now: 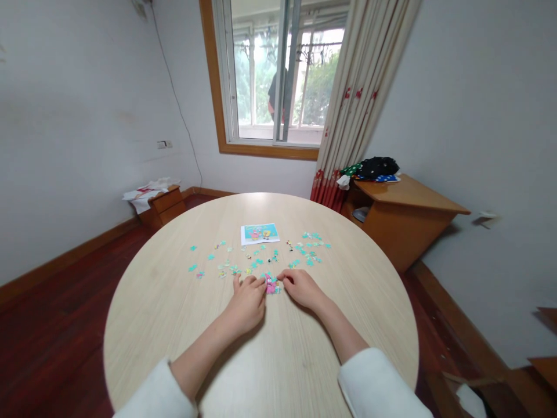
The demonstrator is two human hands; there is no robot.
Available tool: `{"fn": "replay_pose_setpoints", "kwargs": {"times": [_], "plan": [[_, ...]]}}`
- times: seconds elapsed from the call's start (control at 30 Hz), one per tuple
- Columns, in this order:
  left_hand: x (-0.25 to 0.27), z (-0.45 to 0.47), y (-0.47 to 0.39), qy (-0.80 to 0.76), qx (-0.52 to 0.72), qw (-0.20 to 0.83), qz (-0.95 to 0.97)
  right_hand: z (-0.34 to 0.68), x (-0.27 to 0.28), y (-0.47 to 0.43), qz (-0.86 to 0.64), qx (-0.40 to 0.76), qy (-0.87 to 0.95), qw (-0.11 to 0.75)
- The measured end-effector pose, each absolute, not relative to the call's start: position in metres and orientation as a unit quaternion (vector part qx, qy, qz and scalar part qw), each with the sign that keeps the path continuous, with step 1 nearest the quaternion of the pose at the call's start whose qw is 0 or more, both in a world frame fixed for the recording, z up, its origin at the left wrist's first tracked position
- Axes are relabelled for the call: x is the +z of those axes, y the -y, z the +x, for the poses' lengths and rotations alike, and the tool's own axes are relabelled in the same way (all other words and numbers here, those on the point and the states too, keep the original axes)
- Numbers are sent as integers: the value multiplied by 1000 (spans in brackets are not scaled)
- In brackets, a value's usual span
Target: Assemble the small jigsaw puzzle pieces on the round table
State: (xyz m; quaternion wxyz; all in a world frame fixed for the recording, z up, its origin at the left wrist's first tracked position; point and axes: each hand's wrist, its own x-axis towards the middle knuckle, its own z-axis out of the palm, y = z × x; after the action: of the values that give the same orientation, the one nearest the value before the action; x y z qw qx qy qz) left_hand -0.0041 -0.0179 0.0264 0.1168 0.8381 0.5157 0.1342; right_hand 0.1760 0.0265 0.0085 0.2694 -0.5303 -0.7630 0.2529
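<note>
A small joined patch of jigsaw puzzle pieces (271, 284), mostly pink with some teal, lies on the round table between my hands. My left hand (248, 299) rests at its left side, fingers apart and bent, the fingertips nearest the patch touching its edge. On the other side, my right hand (301, 285) has thumb and forefinger drawn together at the patch's upper right edge; anything between them is too small to make out. Loose teal puzzle pieces (310, 255) lie scattered beyond both hands. Behind them is a picture sheet (261, 233) with a pink and a yellow cartoon figure.
The pale round table (261, 209) fills the middle of the view. A wooden cabinet (409, 197) with cloths on top stands at the right, beside a long curtain (348, 98). Far left is a low wooden drawer unit (167, 203) with papers or cloth on it.
</note>
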Motion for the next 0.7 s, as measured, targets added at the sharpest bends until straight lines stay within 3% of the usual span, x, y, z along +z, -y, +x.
{"fn": "replay_pose_setpoints", "kwargs": {"times": [0.17,0.33,0.43,0.5,0.6,0.7], "plan": [[24,-7,13,-524,174,133,823,178,6,-29,-529,262,756,282],[32,-26,-5,-602,283,133,735,179,6,-31,-534,280,733,315],[40,-56,-22,-647,353,185,650,176,11,-31,-539,297,721,318],[46,-81,-30,-656,398,270,581,175,17,-29,-529,332,708,330],[53,-115,-30,-586,374,497,519,177,28,-21,-467,468,682,314],[59,-130,-21,-508,280,635,510,184,38,-12,-386,642,642,163]]}}
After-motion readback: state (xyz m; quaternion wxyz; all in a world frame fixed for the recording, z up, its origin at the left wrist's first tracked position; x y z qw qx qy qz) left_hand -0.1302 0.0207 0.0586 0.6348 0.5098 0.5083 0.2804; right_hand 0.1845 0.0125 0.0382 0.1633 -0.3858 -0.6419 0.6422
